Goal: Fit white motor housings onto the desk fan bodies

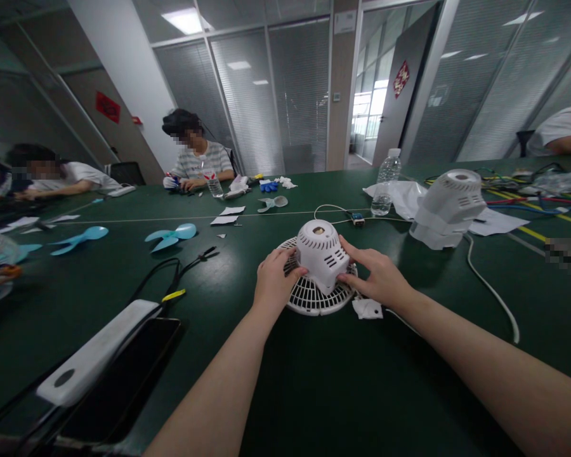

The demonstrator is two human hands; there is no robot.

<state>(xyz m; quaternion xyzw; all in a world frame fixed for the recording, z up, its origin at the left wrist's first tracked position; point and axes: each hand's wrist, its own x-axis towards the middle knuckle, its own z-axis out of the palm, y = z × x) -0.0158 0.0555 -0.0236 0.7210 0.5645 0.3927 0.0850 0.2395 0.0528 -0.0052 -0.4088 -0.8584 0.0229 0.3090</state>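
Observation:
A white fan motor housing with vent slots sits over a round white fan grille on the green table. My left hand grips the housing's left side, its thumb at the lower edge. On the other side my right hand holds it with thumb and fingers pressed to the shell. Close to my right wrist lies a small white piece with a hole in it. A thin cable comes out near that piece. The underside of the housing, where it meets the grille, is hidden.
Another white housing stands to the right, near a water bottle. Light-blue fan blades lie left of centre. A white power strip and a black phone occupy the near left. People sit around the table; cables cross its right side.

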